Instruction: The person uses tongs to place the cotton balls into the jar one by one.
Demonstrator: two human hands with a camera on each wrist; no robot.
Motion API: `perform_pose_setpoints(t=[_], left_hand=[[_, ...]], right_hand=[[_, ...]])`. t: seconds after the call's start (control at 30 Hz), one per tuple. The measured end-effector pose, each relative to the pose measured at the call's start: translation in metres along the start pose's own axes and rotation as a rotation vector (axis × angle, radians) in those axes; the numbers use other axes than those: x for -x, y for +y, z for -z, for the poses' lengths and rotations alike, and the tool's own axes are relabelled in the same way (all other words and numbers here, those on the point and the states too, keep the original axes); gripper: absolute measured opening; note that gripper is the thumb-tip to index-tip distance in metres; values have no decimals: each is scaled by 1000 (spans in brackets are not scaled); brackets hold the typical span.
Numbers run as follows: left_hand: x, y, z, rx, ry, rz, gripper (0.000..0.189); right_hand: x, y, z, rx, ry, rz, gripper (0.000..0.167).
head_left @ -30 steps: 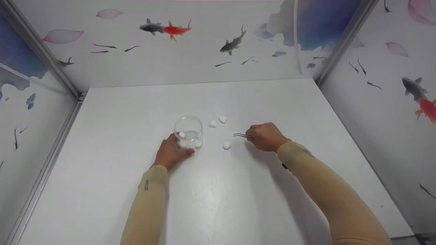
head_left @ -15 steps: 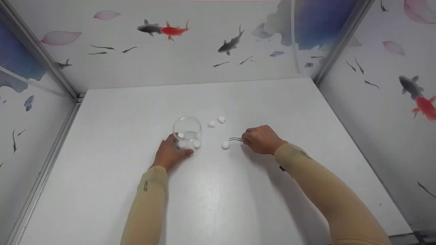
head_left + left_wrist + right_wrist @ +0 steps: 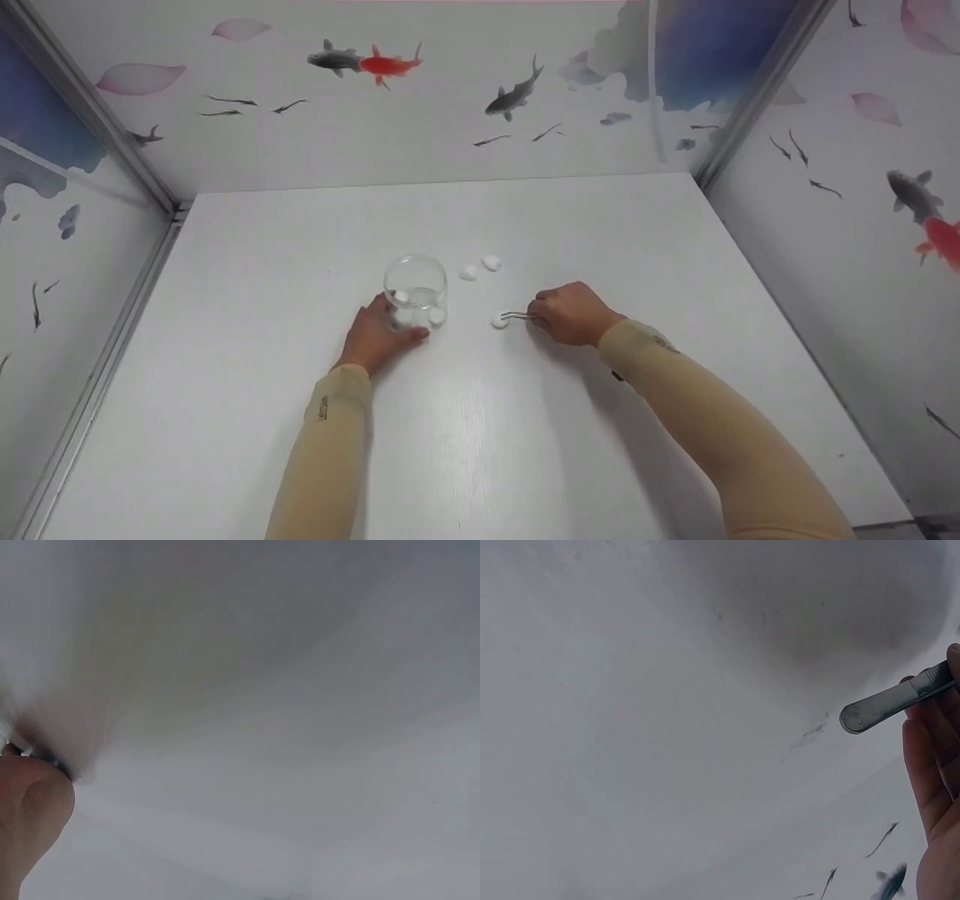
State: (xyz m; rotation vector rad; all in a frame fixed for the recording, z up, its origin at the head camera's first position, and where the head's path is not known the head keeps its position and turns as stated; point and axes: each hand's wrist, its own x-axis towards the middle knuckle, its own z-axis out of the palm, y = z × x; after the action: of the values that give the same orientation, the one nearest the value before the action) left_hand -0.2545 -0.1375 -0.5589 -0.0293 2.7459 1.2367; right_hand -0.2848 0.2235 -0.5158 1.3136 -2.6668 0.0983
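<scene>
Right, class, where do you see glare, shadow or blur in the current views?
Head view: soft glare on the white table, a shadow beside the right sleeve; left wrist view: hazy and smeared, the left hand clearer at the left edge; right wrist view: tweezers fairly sharp, a dim grey patch above.

Saw a white table (image 3: 450,435) bearing a clear jar (image 3: 418,306); found two white balls (image 3: 469,273) rightward, a third ball (image 3: 498,322) in front.

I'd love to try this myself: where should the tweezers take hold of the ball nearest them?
Probably across its middle, from the right: the ball looks round, so pinching opposite sides should hold it, and the tweezers in the right hand point at it from there.
</scene>
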Motion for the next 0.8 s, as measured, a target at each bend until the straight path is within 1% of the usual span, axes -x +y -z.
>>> perform_pose_setpoints(t=[0.17, 0.3, 0.47, 0.6, 0.7, 0.8], left_hand=[[-1, 0, 0, -32, 3, -34, 106], [-2, -1, -1, -36, 12, -37, 106], [-2, -1, -1, -33, 14, -50, 105], [-1, 0, 0, -23, 8, -43, 104], [0, 0, 0, -22, 9, -33, 104], [0, 1, 0, -25, 11, -37, 103]], right_hand=[[-1, 0, -2, 0, 30, 30, 6], [-2, -1, -3, -7, 36, 36, 6], [-3, -2, -3, -10, 3, 25, 9], [-5, -3, -3, 3, -24, 11, 9], [-7, -2, -2, -2, -13, -1, 9], [-6, 0, 0, -2, 15, -11, 9]])
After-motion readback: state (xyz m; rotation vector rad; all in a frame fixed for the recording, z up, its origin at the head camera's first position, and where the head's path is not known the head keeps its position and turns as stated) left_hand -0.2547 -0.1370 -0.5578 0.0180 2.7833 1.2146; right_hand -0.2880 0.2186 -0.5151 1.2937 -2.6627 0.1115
